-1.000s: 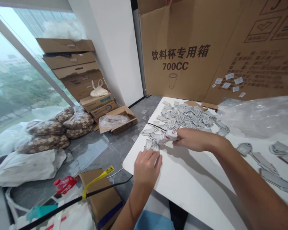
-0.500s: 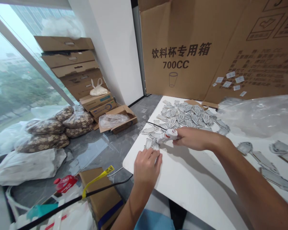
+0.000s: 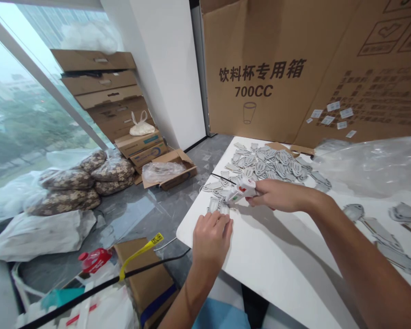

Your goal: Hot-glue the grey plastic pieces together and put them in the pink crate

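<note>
My right hand (image 3: 277, 194) is closed round a white glue gun (image 3: 242, 189) with a red switch and a green mark. Its nozzle end points down to the left, over the small grey parts by my left hand. My left hand (image 3: 210, 235) lies near the table's left edge, its fingers pinching a grey plastic part (image 3: 223, 208). Another grey part (image 3: 213, 204) lies just left of it. The fingertips hide the lower ends of these parts. Behind the glue gun spreads a heap of similar grey parts (image 3: 260, 167).
More grey parts (image 3: 383, 233) lie at the right of the white table (image 3: 260, 256). Clear plastic sheeting (image 3: 373, 167) rests at the back right before a large cardboard box (image 3: 260, 45). On the floor at left are boxes (image 3: 150, 148) and patterned bags (image 3: 65, 196).
The glue gun has rolled in my right hand, so more of its side with the red switch and green mark shows. My left hand stays in place on the grey part.
</note>
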A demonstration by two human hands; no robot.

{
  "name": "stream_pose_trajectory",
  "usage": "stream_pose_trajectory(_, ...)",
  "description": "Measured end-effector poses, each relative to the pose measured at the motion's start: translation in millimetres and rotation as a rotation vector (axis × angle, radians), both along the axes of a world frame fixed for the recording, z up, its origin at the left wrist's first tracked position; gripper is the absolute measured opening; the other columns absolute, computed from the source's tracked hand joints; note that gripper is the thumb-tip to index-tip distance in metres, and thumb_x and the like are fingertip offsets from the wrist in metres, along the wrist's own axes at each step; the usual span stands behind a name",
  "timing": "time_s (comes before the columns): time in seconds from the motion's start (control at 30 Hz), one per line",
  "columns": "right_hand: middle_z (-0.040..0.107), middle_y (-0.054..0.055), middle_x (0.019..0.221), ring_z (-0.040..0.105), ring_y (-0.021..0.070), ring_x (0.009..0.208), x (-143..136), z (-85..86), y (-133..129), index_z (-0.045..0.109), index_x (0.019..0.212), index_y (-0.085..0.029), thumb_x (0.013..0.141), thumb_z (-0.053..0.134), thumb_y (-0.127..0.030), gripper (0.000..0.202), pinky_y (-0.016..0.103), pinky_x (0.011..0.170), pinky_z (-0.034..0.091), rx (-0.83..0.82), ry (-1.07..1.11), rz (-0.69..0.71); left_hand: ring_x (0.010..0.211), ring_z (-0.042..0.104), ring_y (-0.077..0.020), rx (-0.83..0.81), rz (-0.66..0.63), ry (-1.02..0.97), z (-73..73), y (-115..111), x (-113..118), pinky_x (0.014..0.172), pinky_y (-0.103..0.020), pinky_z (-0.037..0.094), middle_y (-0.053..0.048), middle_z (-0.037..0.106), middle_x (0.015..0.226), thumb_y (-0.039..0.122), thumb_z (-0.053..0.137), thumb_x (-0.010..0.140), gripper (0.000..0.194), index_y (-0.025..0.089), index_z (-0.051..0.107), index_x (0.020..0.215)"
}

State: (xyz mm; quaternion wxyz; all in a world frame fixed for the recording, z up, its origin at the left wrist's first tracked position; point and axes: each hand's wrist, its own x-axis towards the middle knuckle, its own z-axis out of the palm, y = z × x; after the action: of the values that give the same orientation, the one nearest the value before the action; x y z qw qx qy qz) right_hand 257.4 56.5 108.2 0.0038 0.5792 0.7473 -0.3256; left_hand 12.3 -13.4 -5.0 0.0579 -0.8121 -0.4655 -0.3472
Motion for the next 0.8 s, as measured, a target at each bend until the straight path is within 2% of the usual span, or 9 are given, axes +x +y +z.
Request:
stream_pose_trajectory(0.2,0.067,0.009,0.077,0.065,0.0246,0.074,1.3,5.7,-0.9,0.061,0.091,-0.020,0.100,0.057,-0.047,0.029,0.035,0.066,0.042,-0.119,-0.026,-0.087,0.087,0.071,-0.0188,-0.016,0.002,0.011,-0.9,-0.6,0.2,0.076,-0.038,0.046,0.000,0.077,0.090,0.018,0.072,0.103,0.007,0.023,0.073,0.098)
stream_pose_trajectory(0.33,0.068,0.009,0.072,0.066,0.0244,0.070,-3.1,7.3,-3.8,0.057,0.093,-0.020,0.105,0.051,-0.046,0.029,0.035,0.067,0.043,-0.115,-0.050,-0.138,0.087,0.072,-0.0184,-0.012,-0.012,-0.005,-2.5,-0.1,0.3,0.076,-0.037,0.046,0.000,0.076,0.090,0.017,0.072,0.103,0.007,0.023,0.073,0.098)
stream_pose_trajectory(0.43,0.070,0.010,0.078,0.067,0.0241,0.068,-6.4,5.6,-3.6,0.056,0.091,-0.020,0.106,0.051,-0.046,0.031,0.036,0.066,0.043,-0.087,-0.065,-0.164,0.086,0.071,-0.0181,-0.009,-0.016,-0.007,-2.7,0.3,0.3,0.076,-0.037,0.046,0.000,0.076,0.090,0.017,0.072,0.103,0.008,0.023,0.073,0.098)
stream_pose_trajectory(0.53,0.073,0.016,0.101,0.070,0.0291,0.082,-4.3,3.6,-0.6,0.058,0.093,-0.019,0.105,0.053,-0.048,0.032,0.036,0.069,0.042,0.058,-0.121,-0.187,0.086,0.070,-0.0181,-0.011,-0.012,0.010,-2.6,0.6,0.3,0.076,-0.037,0.047,0.000,0.075,0.089,0.017,0.071,0.103,0.008,0.023,0.072,0.098)
stream_pose_trajectory(0.63,0.071,0.019,0.117,0.068,0.0352,0.103,1.1,6.8,2.2,0.058,0.101,-0.020,0.105,0.052,-0.049,0.030,0.037,0.075,0.042,0.266,-0.131,-0.283,0.081,0.067,-0.0182,-0.003,-0.005,0.027,-1.8,0.7,0.3,0.075,-0.037,0.046,-0.001,0.072,0.085,0.019,0.071,0.103,0.009,0.024,0.072,0.096)
stream_pose_trajectory(0.73,0.072,0.015,0.107,0.068,0.0326,0.099,4.2,15.3,2.0,0.057,0.099,-0.021,0.106,0.051,-0.051,0.032,0.037,0.077,0.042,0.408,0.022,-0.435,0.079,0.065,-0.0177,-0.008,-0.049,0.016,3.2,-0.8,0.4,0.074,-0.036,0.046,-0.002,0.070,0.084,0.021,0.069,0.104,0.011,0.024,0.073,0.095)
stream_pose_trajectory(0.8,0.071,0.011,0.092,0.067,0.0298,0.089,4.0,20.8,0.9,0.058,0.098,-0.022,0.105,0.053,-0.052,0.032,0.037,0.075,0.042,0.467,0.133,-0.537,0.082,0.065,-0.0193,-0.051,-0.141,0.010,10.0,-3.4,-0.5,0.075,-0.038,0.046,-0.003,0.070,0.087,0.025,0.070,0.102,0.006,0.024,0.073,0.097)
